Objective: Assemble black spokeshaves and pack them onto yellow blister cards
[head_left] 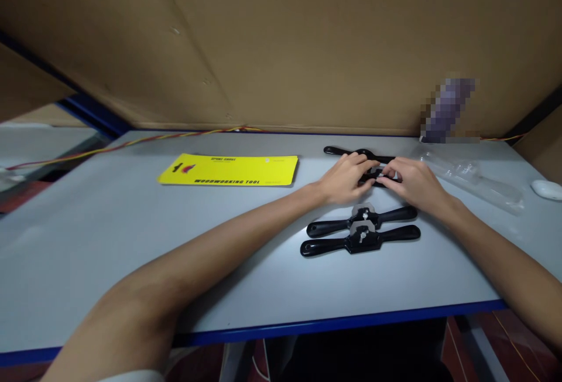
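My left hand grips a black spokeshave lying low over the table, its fingers bent across the left side. From the right, my right hand pinches near the middle of the same tool, at a small bright metal part. My fingers hide most of this spokeshave. Behind it lies another black spokeshave, partly covered by my left hand. Closer to me rest a spokeshave with a silver blade and, just in front, a similar spokeshave, each with a metal thumbscrew in its centre.
A yellow card printed "woodworking tool" lies left of my hands on the grey table. Clear plastic packaging is at the right, near a white mouse-like object. A pixelated purple item leans against the cardboard wall. A twisted cable runs behind.
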`<state>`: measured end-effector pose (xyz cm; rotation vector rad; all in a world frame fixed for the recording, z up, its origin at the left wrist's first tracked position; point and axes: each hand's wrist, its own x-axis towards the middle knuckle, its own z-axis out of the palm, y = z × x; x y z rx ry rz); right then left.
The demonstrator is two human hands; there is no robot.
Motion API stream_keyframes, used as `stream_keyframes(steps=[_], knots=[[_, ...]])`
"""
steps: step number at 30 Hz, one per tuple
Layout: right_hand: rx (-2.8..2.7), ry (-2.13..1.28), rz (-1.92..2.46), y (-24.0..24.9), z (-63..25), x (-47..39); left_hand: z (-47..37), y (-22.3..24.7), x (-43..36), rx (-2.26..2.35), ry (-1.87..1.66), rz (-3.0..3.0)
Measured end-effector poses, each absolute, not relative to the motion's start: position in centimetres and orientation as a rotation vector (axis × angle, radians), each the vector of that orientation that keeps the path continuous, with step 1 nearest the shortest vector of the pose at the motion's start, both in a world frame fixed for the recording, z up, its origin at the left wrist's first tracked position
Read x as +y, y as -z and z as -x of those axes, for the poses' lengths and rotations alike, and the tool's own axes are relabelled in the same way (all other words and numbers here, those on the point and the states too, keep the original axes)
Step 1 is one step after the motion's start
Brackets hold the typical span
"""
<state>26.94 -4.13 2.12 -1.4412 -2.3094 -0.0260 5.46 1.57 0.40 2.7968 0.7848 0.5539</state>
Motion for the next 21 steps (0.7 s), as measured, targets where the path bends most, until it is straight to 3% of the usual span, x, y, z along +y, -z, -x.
stream_keyframes(steps=[12, 21], knots=[[-2.587, 0.088, 1.502, -3.2, -26.2, -5.5, -5.3, -0.3, 1.7, 0.79, -0.553, -2.798], [-2.49, 0.126, 1.552, -3.7, -26.8, -5.3, -5.3, -0.4, 1.6, 0.803, -0.538, -2.768]])
